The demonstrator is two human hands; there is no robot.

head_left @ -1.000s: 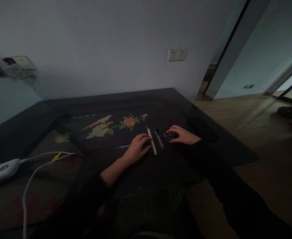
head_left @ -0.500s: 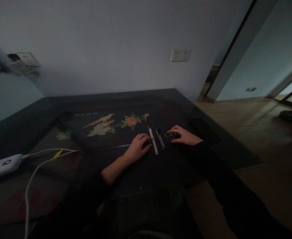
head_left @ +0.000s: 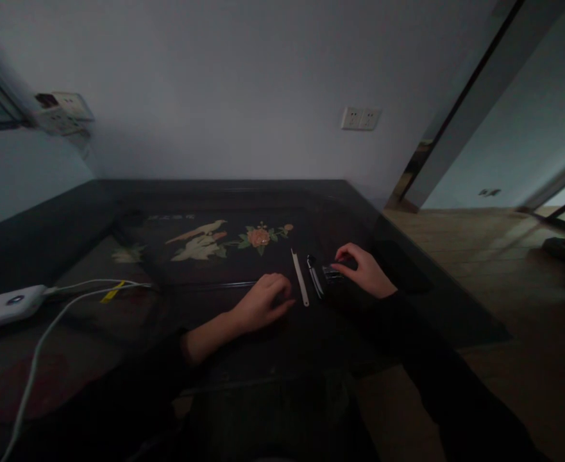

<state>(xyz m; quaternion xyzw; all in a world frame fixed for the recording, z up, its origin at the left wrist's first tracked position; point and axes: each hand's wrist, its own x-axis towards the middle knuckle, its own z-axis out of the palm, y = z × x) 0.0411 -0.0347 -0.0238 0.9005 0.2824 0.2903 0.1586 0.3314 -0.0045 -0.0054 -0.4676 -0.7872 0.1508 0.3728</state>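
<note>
White strip (head_left: 300, 285) lies lengthwise away from the person, between both hands.

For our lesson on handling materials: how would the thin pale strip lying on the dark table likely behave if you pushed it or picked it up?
The pale strip looks flat and narrow, so it would probably slide rather than roll. Lying flush on the glossy table, it may be awkward to lift. It seems light; its stiffness cannot be told.

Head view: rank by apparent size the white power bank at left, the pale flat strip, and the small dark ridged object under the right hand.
1. White power bank, though nearest the camera.
2. Pale flat strip.
3. Small dark ridged object, partly covered by the right hand, so unsure.
</note>
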